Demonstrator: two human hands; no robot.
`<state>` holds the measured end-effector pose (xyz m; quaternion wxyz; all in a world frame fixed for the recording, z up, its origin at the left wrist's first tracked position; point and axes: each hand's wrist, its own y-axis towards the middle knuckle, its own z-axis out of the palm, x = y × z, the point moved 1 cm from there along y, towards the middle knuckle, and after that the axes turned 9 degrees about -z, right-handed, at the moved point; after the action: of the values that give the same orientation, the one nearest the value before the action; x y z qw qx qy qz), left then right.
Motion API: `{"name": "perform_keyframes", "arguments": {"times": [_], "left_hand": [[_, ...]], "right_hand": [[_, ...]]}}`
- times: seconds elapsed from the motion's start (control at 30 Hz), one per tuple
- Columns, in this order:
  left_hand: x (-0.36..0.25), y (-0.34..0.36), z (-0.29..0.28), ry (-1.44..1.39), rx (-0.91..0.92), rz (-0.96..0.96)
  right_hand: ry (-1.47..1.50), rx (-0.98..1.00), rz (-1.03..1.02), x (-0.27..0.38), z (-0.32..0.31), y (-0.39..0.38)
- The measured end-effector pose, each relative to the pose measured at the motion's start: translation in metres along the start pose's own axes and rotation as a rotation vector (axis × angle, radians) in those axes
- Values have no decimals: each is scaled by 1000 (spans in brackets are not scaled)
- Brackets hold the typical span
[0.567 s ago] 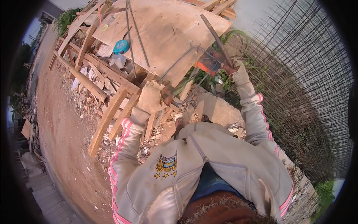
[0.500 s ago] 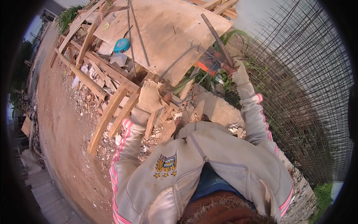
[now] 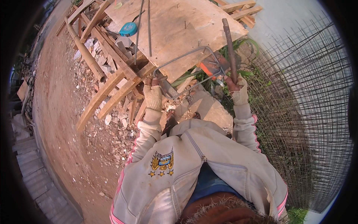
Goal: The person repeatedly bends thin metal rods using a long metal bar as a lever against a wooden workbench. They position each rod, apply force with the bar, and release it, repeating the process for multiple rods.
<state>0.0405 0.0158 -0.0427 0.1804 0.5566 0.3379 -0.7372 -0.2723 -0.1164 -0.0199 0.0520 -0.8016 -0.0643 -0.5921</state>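
A thin steel rod bent into a rectangular rebar stirrup (image 3: pixel 181 55) lies across the near edge of the plywood board (image 3: pixel 209 18). My left hand (image 3: pixel 153 92), in a cream fingerless glove, is closed around the stirrup's left end. My right hand (image 3: pixel 237 90), gloved alike, grips the lower end of a dark, thick metal bar (image 3: pixel 230 44) that points away from me. The stirrup's right corner lies close to the right fingers; whether they touch it I cannot tell. Just left of that hand sits an orange and dark object (image 3: pixel 209 70), partly covered by the stirrup.
A teal tape measure (image 3: pixel 128 29) and two straight steel rods (image 3: pixel 149 33) lie at the board's left. Nails stick up from the board. Timber pieces (image 3: pixel 102 95) and a bamboo pole (image 3: pixel 85 54) rest on rubble at left. Steel mesh (image 3: pixel 298 112) stands on the right.
My left hand has moved up along the stirrup to its left end, and the stirrup has turned flatter. The dark bar has swung more upright in my right hand. The view has shifted slightly.
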Motion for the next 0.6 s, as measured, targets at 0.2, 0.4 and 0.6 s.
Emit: {"name": "perform_keyframes", "arguments": {"times": [0.2,0.4,0.6], "left_hand": [[-3,6,21,-103,-168,-34],[-4,26,22,-150,-163,15],[-5,39,22,-153,-175,-7]], "right_hand": [[39,-14,32,4,4,-3],[130,11,90,3,2,-3],[200,-1,17,-6,4,-2]]}}
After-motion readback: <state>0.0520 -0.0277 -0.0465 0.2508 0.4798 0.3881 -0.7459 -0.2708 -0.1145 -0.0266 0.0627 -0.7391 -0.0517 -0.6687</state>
